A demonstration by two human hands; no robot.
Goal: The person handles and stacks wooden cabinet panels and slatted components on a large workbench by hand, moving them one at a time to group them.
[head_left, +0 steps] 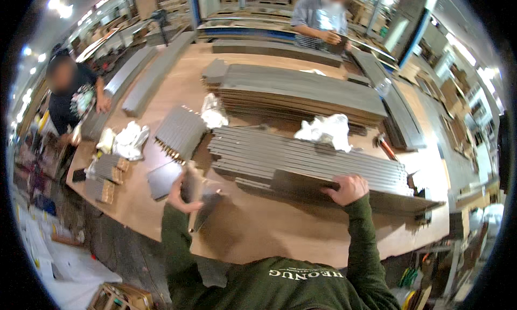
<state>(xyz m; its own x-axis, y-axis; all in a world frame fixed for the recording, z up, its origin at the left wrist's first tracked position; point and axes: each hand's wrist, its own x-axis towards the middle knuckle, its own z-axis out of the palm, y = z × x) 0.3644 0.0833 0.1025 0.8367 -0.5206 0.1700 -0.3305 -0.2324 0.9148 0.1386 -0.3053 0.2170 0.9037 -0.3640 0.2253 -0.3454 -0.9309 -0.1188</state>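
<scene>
R hand had its fingers clamped on the near edge of a dark panel at the slat stack mid-surface, L hand w/ fingers curled round a small dark piece; best to slide the panel level.

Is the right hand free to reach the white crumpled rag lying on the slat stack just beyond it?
Probably yes. The right hand rests on a dark panel, and the white rag lies uncovered on the slat stack beyond it, nothing between.
</scene>
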